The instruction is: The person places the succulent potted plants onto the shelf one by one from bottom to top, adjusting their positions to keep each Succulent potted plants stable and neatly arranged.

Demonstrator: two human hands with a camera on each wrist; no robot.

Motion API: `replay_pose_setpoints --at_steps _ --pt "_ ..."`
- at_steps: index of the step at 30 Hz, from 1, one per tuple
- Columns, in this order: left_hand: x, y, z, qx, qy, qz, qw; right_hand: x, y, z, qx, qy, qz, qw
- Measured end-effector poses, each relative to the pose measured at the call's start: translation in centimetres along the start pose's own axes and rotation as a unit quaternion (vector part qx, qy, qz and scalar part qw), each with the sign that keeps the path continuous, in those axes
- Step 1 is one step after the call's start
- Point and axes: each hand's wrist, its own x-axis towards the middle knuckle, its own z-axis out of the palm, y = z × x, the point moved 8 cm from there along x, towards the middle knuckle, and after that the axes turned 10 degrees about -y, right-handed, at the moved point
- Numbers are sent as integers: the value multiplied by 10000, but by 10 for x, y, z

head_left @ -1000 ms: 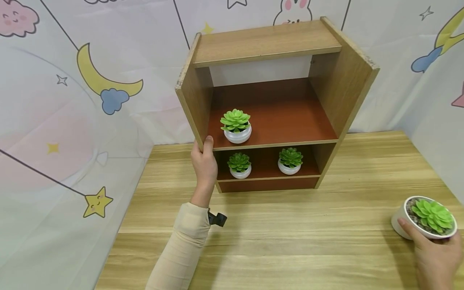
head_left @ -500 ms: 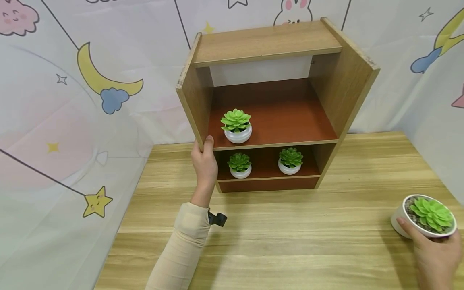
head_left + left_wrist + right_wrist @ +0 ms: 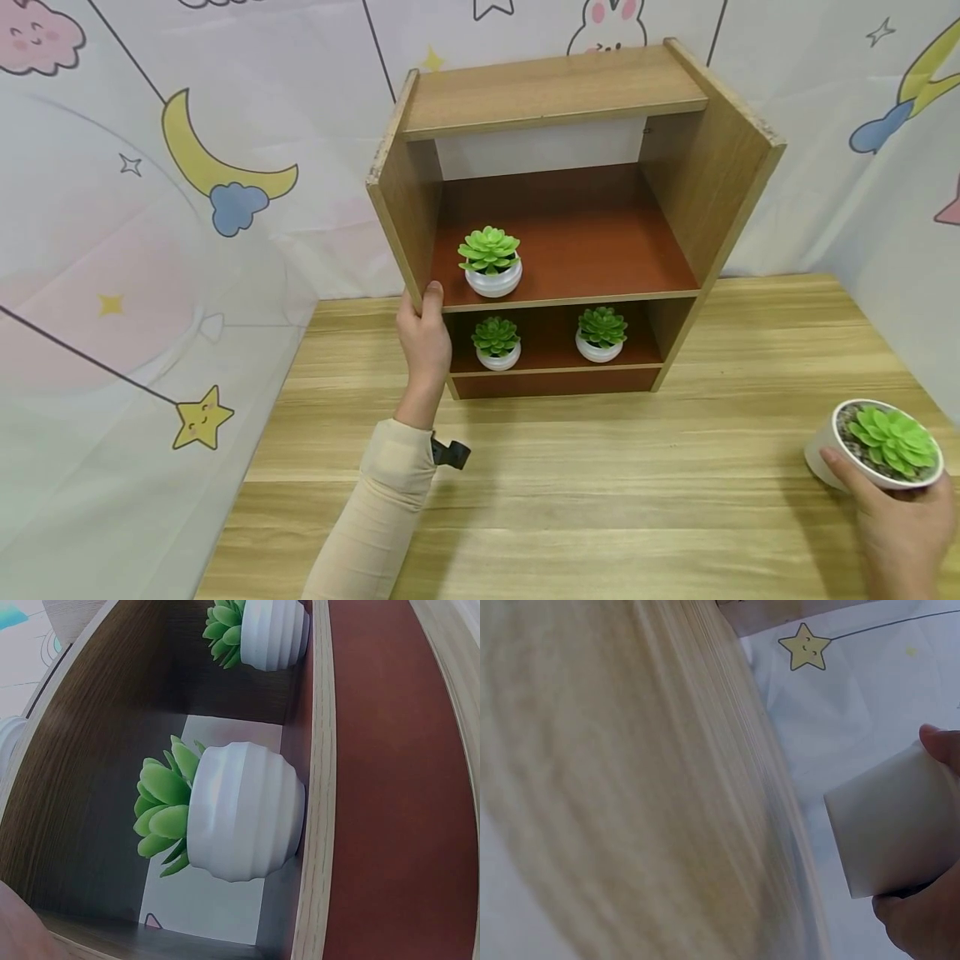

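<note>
At the left side of a small wooden shelf (image 3: 551, 92), my left hand (image 3: 426, 346) grips the side panel, thumb on its front edge. My right hand (image 3: 903, 525) holds a succulent (image 3: 891, 440) in a plain white pot (image 3: 896, 825), pinched between thumb and fingers. The pot is tilted and held off the table at the right. A small potted succulent (image 3: 491, 262) sits at the left of the upper shelf. Two more, a left one (image 3: 497, 343) and a right one (image 3: 600, 335), stand on the lower shelf; both also show in the left wrist view.
The shelf stands on a wood-grain table (image 3: 600, 492) near the back. A patterned cloth backdrop (image 3: 112, 250) surrounds the table at the back and sides. Bare red board (image 3: 592, 225) shows on the upper shelf, right of its succulent. A black strap (image 3: 450, 454) is on my left wrist.
The succulent in my right hand has risen and shifted slightly left. My left hand stays on the shelf panel, and the shelf plants have not moved.
</note>
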Motion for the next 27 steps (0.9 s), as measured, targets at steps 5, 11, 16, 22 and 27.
replay_pose_setpoints --at_steps 5,11,16,22,27 --pt "0 -1 0 -3 -24 -24 10000 -2 -2 3 -115 -34 -7 9999" --pt "1 -2 0 -25 0 -44 10000 -2 -6 6 -140 -70 -101 9998" --pt "0 -2 -1 -72 -14 -54 10000 -1 -10 10 -149 -123 -244 9995" --pt "-1 -1 0 -47 -50 -30 10000 -2 -12 14 -107 -167 -214 9996" --pt "-1 -1 0 -74 -92 -9 9999 -4 -14 18 -402 -134 -102 9991"
